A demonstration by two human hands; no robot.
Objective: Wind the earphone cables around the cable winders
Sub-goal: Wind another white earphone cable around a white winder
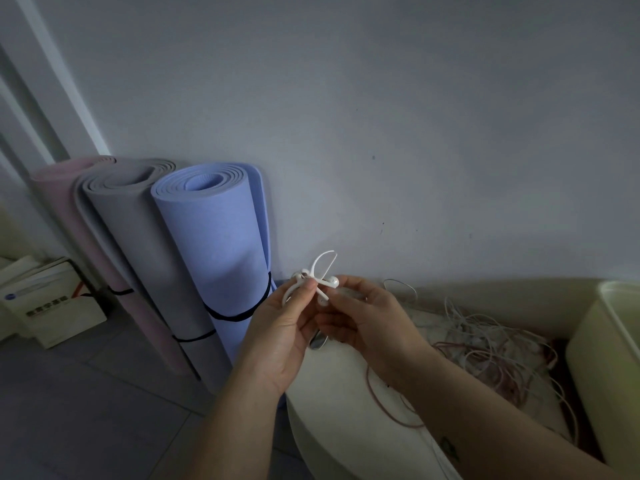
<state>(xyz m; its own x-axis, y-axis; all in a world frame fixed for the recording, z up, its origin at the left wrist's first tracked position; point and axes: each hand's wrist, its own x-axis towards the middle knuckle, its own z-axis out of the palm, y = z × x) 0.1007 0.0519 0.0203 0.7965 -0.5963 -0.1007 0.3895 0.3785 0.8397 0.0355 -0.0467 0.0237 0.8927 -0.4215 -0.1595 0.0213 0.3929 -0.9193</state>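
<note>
Head view: white earphones (pixel 313 284) held up in the air between both hands, above the near edge of a pale surface (pixel 329 427). Cable gathered in loops, one loop (pixel 323 261) standing up and away toward the wall (pixel 381 116), one bud (pixel 334 281) at the right of the bundle. Pinched by left hand (pixel 284 327) between thumb and forefinger, other fingers loosely curled. Held from the other side by right hand (pixel 367 313), fingers curled at the bud end. Both hands touching the bundle, neither nearer. Long axis roughly hand to hand, so probably next: wrapping the cable across that line. Possible winder (pixel 318 341), dark and shiny, just below the hands, too hidden to be sure. Further right, a tangle of cables (pixel 485 341), then a bin (pixel 609 341). Left, three rolled mats (pixel 214 254) against the wall.
</note>
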